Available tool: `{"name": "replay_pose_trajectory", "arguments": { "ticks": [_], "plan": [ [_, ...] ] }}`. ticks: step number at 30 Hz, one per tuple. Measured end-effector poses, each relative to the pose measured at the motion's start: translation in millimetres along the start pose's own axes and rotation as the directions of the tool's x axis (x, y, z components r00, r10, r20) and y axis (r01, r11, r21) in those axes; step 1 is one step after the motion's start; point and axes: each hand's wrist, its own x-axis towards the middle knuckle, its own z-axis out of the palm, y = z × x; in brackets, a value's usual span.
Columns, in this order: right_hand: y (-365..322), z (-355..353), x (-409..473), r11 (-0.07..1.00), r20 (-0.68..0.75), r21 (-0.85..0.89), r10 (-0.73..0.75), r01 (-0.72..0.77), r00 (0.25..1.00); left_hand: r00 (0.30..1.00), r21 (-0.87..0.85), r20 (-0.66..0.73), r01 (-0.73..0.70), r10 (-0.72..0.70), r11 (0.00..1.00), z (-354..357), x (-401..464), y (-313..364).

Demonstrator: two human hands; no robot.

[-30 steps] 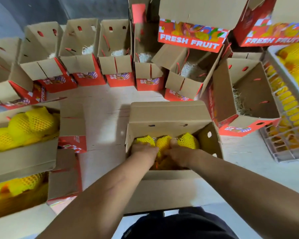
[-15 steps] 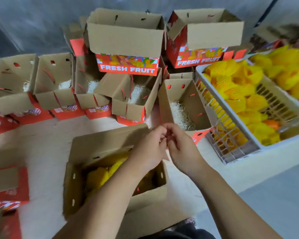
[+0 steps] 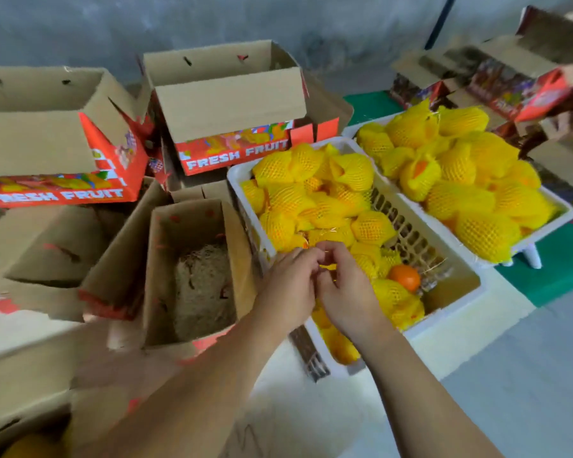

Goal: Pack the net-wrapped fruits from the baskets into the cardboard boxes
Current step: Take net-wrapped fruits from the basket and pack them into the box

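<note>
Two white plastic baskets hold several fruits in yellow foam nets. The near basket (image 3: 444, 312) lies right of centre, the far basket (image 3: 540, 238) beyond it. My left hand (image 3: 288, 285) and my right hand (image 3: 348, 292) hover together over the near basket's left end, fingers curled, fingertips meeting. Nothing shows plainly between them. Net-wrapped fruits (image 3: 288, 200) lie just beyond the hands, and one bare orange fruit (image 3: 405, 277) sits to their right. An open cardboard box (image 3: 161, 259) lined with straw stands just left of the basket. At the bottom left, a box (image 3: 20, 411) shows yellow fruit inside.
Two larger "FRESH FRUIT" boxes (image 3: 232, 104) (image 3: 40, 137) stand open at the back left. More open boxes (image 3: 47, 246) crowd the left side. Flattened printed cartons (image 3: 497, 81) pile at the back right. White table surface (image 3: 311, 418) shows under my forearms.
My hands left the box they were packing, came together and moved right, now over the near basket. The view swung right, so the baskets fill the centre.
</note>
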Motion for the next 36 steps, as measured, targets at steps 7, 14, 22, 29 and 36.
{"name": "replay_pose_trajectory", "arguments": {
  "ticks": [7, 14, 22, 29, 36],
  "plan": [
    [11, -3, 117, 0.961, 0.088, -0.244, -0.110, 0.128, 0.990, 0.994, 0.531, 0.004, 0.093, -0.112, 0.842, 19, 59, -6],
    [4, 53, 182, 0.924, 0.117, -0.380, 0.000, 0.045, 0.993, 0.979, 0.560, 0.011, 0.163, -0.204, 0.812, 27, 63, -10],
    [24, 38, 189, 0.942, -0.004, -0.333, 0.030, -0.030, 1.000, 0.977, 0.515, -0.024, 0.194, -0.212, 0.835, 30, 63, -15],
    [45, -32, 150, 0.911, 0.186, 0.372, 0.113, -0.176, 0.976, 0.970, 0.265, -0.180, 0.207, -0.162, 0.942, 23, 58, -10],
    [44, -18, 122, 0.800, 0.502, 0.342, 0.287, -0.492, 0.816, 0.985, 0.244, -0.087, 0.167, -0.150, 0.955, 17, 60, -9]
  ]
}}
